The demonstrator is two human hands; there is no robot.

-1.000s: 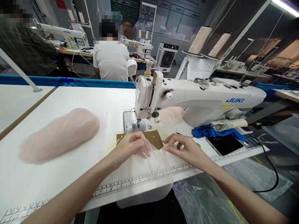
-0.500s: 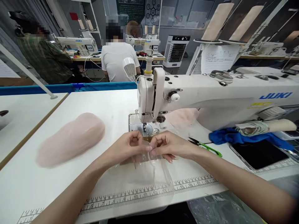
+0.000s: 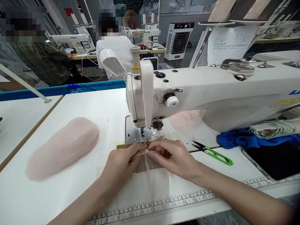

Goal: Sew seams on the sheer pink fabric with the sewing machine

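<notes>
Just in front of the sewing machine's needle area [image 3: 142, 132], my left hand [image 3: 124, 159] pinches the left side of a thin, see-through fabric [image 3: 150, 182]. My right hand [image 3: 172, 156] grips the same fabric on the right, its fingers curled. A small fold of it stretches between the two hands, and the rest hangs down over the table toward the printed ruler [image 3: 140, 209]. The white machine head [image 3: 140, 97] stands right behind my hands. Whether the fabric's far edge lies under the presser foot I cannot tell.
Pale pink fabric [image 3: 63, 148] lies at left, more pink fabric [image 3: 186, 120] behind the machine head. Green snips [image 3: 217, 155], a phone [image 3: 274, 161] and blue cloth [image 3: 243, 139] lie right. A lamp [image 3: 113, 64] hangs by the machine. Two people sit at machines beyond.
The view has shifted closer to the machine. Both hands have moved nearer the needle plate, and the fabric between them is now drawn out sideways in a fold.
</notes>
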